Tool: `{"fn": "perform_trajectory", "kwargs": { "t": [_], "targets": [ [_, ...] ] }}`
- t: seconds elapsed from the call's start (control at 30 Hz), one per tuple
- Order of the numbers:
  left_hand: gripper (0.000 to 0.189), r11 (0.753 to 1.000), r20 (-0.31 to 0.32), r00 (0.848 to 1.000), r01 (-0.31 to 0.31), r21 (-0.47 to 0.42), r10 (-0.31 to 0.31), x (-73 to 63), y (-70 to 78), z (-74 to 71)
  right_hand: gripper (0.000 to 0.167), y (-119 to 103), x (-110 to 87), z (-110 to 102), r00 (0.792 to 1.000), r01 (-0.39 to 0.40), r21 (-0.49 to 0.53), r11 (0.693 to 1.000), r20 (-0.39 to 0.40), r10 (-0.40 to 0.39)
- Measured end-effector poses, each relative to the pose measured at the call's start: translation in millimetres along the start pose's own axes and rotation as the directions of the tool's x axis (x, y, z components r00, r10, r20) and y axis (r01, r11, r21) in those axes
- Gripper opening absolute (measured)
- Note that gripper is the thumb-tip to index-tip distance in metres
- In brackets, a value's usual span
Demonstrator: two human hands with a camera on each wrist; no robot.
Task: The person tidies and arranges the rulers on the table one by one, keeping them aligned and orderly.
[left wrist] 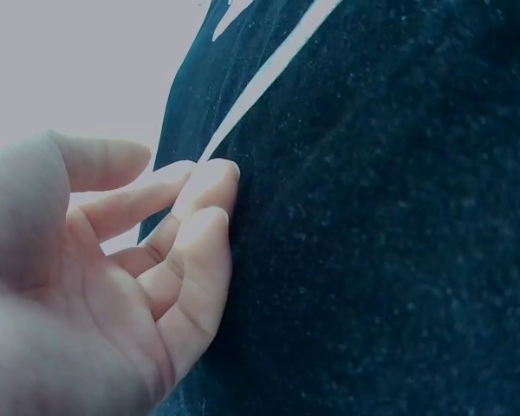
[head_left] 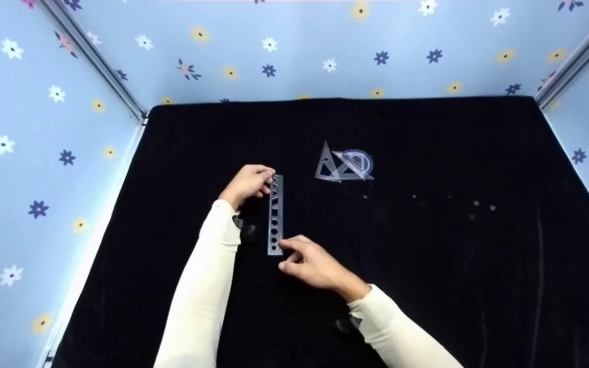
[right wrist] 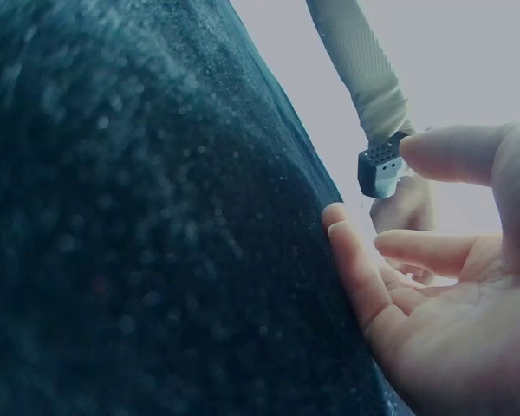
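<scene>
A stencil ruler lies flat between 2 hands. The left hand touches its far end, the right hand its near right edge; both have loose fingers, neither clenched. Positioning appears nearly complete, with contact not yet released. Beyond and right of the ruler, a protractor overlaps set squares. Black cloth lies beneath it; blue floral panels stand beyond.

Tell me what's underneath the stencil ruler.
Black cloth shows through the cut-outs of the stencil ruler. What lies beneath its solid parts is unclear, and spots under the left hand and right hand, at its ends, are covered.
</scene>
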State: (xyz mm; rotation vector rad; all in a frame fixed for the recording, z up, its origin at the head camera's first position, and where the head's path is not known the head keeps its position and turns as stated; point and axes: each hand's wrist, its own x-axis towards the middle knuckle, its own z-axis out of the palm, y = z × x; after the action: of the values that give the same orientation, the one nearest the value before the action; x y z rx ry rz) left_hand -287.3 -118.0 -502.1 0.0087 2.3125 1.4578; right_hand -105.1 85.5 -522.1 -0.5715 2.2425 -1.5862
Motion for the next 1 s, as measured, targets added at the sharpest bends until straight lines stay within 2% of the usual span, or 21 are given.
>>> {"fn": "perform_trajectory", "kwargs": {
  "t": [0.27,0.43,0.73,1.0],
  "targets": [
    [0.036,0.999,-0.051,0.998,0.024,0.03,-0.022,-2.7,0.9,-2.7,0.051,-2.6,0.5,3.9,0.999,-0.029,0.059,0.998,-0.016,0.03],
    [0.038,0.999,-0.058,0.998,0.031,0.029,-0.03,-1.3,5.6,-0.2,0.05,-2.7,-0.6,2.3,0.998,-0.041,0.061,0.997,-0.04,0.044],
    [0.037,0.995,-0.052,0.998,0.042,0.091,-0.037,2.9,7.2,1.0,0.052,-2.1,-3.0,2.5,0.998,-0.062,0.056,0.996,0.014,0.061],
    [0.033,0.993,-0.078,0.996,0.041,0.111,-0.032,2.7,8.0,-2.0,0.054,-6.0,-2.2,2.8,0.997,-0.063,0.077,0.995,0.06,0.058]
  ]
}}
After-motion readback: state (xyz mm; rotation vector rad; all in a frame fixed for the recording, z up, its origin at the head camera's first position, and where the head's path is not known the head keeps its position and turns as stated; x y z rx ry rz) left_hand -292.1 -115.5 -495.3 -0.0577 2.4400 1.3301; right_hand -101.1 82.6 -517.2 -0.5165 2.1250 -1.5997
